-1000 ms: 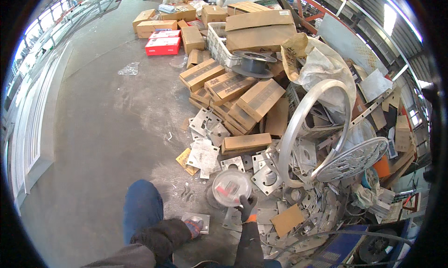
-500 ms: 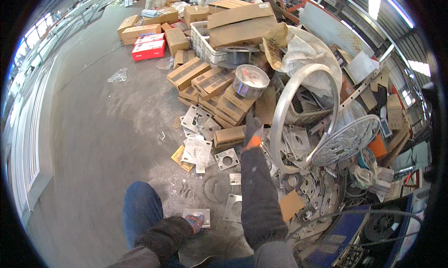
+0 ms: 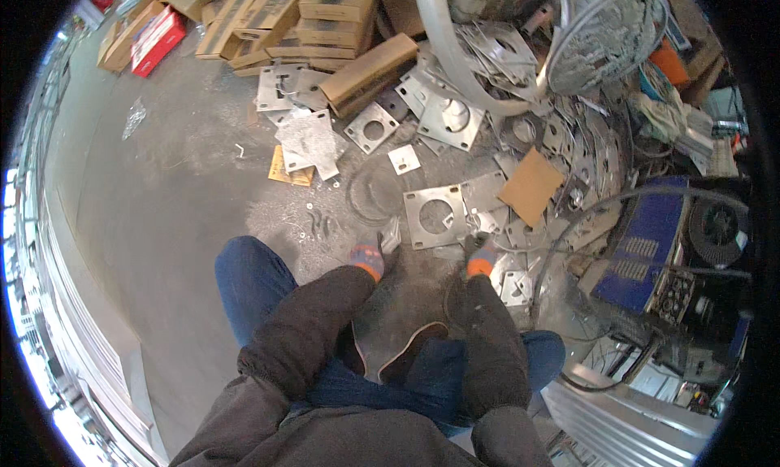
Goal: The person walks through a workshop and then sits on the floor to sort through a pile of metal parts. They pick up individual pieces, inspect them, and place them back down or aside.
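My left hand (image 3: 367,258), in a grey glove with an orange cuff, is closed on a shiny metal plate (image 3: 391,236) that is seen nearly edge-on and partly blurred. My right hand (image 3: 481,258), gloved alike, reaches down beside the near edge of a square plate with a large round hole (image 3: 435,217). Its dark fingertips are blurred, so I cannot make out whether they grip anything. A small white plate (image 3: 403,160) lies just beyond. Further out is a holed square plate (image 3: 372,129), next to a stack of flat plates (image 3: 309,139).
Cardboard boxes (image 3: 370,75) are piled at the far side. A large metal ring (image 3: 443,40) leans over scrap plates at the right. A brown cardboard piece (image 3: 531,187) lies on the scrap. A blue machine (image 3: 642,243) with a cable stands at the right, and a red box (image 3: 158,42) at far left.
My view has tilted down. My right hand has drawn back from the boxes towards me. My left hand has lifted the metal plate from flat on the floor to a tilt.
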### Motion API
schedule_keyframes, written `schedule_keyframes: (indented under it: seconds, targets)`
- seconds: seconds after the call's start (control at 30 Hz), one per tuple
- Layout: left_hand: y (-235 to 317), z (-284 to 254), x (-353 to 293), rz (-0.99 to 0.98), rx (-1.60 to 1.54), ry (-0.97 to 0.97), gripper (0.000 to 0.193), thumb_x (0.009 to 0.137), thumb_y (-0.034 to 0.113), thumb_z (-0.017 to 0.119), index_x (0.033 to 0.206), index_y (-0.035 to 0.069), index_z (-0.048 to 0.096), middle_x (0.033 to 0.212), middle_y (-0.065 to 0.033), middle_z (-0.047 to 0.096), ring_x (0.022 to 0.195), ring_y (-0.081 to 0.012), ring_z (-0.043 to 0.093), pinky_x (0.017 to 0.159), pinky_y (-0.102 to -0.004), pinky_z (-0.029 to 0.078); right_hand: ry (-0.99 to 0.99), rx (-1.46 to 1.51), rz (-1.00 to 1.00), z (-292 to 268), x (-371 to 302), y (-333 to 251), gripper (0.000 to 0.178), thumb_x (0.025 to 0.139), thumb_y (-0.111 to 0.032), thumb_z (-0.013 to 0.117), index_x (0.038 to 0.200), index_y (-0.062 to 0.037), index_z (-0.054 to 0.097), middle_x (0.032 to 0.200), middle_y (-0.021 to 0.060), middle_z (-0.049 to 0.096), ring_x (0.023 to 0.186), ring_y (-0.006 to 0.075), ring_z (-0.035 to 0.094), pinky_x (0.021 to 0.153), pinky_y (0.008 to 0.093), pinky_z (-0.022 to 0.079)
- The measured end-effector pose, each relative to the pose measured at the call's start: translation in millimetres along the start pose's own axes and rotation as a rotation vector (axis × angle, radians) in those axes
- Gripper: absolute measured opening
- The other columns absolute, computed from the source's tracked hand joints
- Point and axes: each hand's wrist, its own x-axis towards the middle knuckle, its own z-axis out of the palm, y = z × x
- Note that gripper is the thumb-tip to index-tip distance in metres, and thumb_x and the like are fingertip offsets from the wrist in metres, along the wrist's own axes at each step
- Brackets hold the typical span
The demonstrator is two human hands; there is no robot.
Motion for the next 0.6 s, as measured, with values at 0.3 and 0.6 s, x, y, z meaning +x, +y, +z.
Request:
schedule_keyframes:
  seconds: [0.3,0.6]
  targets:
    - [-14.1,-166.7,10.0,-0.033,-1.051,0.098,0.048,0.083,0.040,0.064,0.106,-0.002,0.063,0.097,-0.0130,0.069,0.082,-0.0220,0.065,0.072,-0.0372,0.051,-0.007,-0.253,0.092,-21.8,12.2,-103.8,0.055,0.087,-0.042,0.063,0.125,-0.0060,0.046,0.126,0.0170,0.056,0.117,0.0356,0.054,0.097,0.0408,0.045]
    - [0.2,-170.5,-2.6,-0.114,-1.399,0.166,0.046,0.081,0.036,0.069,0.108,0.001,0.057,0.077,-0.0058,0.065,0.065,-0.0139,0.060,0.059,-0.0297,0.048,0.026,0.543,-0.021,-16.6,-12.3,-72.8,0.041,0.087,-0.039,0.061,0.104,-0.0016,0.068,0.083,0.0151,0.070,0.072,0.0263,0.064,0.067,0.0371,0.050]
